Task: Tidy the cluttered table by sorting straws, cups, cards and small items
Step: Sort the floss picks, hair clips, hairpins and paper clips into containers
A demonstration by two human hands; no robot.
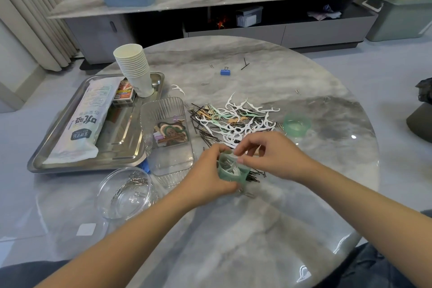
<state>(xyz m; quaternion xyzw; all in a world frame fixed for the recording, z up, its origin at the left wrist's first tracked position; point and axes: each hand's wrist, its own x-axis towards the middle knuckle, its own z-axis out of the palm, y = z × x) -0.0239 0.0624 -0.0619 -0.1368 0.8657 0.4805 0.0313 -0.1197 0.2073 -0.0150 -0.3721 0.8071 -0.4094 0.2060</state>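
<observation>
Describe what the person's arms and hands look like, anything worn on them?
Both forearms are bare as far as the picture shows; no sleeves, watch, bracelets or gloves appear. The left hand and right hand show no rings that can be made out. Dark clothing shows at the bottom corners, by the lap.

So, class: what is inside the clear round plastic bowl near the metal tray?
The clear round plastic bowl holds silver paper clips, visible through its wall. Nothing else shows inside.

The left hand [208,170] grips a small green container [231,172] of white floss picks; the right hand [268,154] pinches at its rim. Beyond both hands, a mixed pile [233,121] lies on the desk [257,229].
</observation>
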